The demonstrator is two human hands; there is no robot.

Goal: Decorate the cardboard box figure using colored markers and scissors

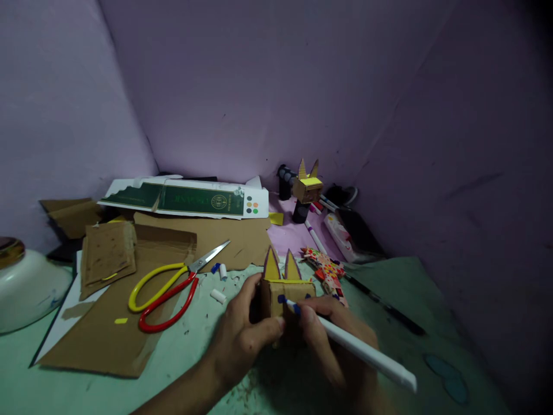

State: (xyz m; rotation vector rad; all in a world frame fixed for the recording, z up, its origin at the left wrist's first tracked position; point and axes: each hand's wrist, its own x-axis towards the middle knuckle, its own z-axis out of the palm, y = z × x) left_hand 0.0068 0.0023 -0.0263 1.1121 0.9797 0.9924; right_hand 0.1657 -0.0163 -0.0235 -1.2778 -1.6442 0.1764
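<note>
A small cardboard box (288, 294) with two pointed yellow ears is held upright on the green table (194, 369), near its front edge. It is clamped from its left side by the left hand (242, 340), thumb at the front and fingers curled behind. A white marker (367, 351) is pinched between the thumb and fingers of the right hand (332, 340), and its blue tip is pressed to the front face of the box, where dark blue marks are seen. What lies inside the box cannot be told.

A white bowl (30, 288) is set at the left edge; its contents are hidden. A flattened green and white carton (185, 199) is laid against the back wall. A second eared cardboard figure (307, 185) is perched on a dark cup (300, 212) at the back. Scissors (173, 288) with a yellow and a red handle are left on a cardboard sheet (103, 328), just left of the left hand. A small white cap (218, 295) lies between them.
</note>
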